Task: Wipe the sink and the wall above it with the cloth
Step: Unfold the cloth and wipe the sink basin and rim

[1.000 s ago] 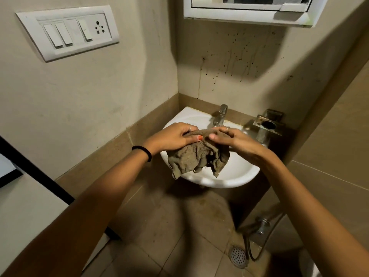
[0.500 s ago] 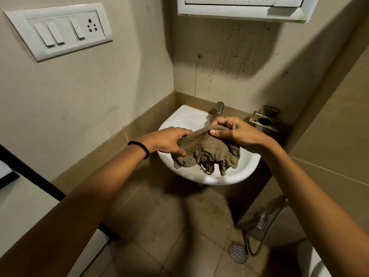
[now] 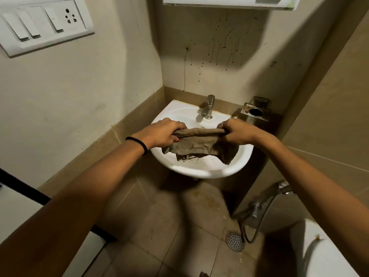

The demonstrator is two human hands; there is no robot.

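Nearest the camera, both forearms reached forward over the tiled floor (image 3: 159, 226); a black band (image 3: 137, 143) sat on the left wrist. Left hand (image 3: 161, 134) at 9 o'clock of the basin, fingers curled round one end of the cloth. Right hand (image 3: 237, 133) at 3 o'clock, fingers likewise curled round the other end. The cloth (image 3: 196, 143), brown and crumpled, was stretched taut between the two hands along its top edge; its lower part hung over the bowl of the sink (image 3: 199, 168), whether touching the bowl, cannot tell. Dark specks lay in the bowl below it.

Beyond, at 12 o'clock, the tap (image 3: 207, 106) stood at the back rim. Above it the wall (image 3: 219, 56) carried dark spatter and drip marks.

Judgement: step in hand was readying the cloth, opening or folding it; no wiping contact evident yet. Next move likely calls for bunching the cloth into one hand and pressing it flat to the bowl or wall, keeping clear of the tap.
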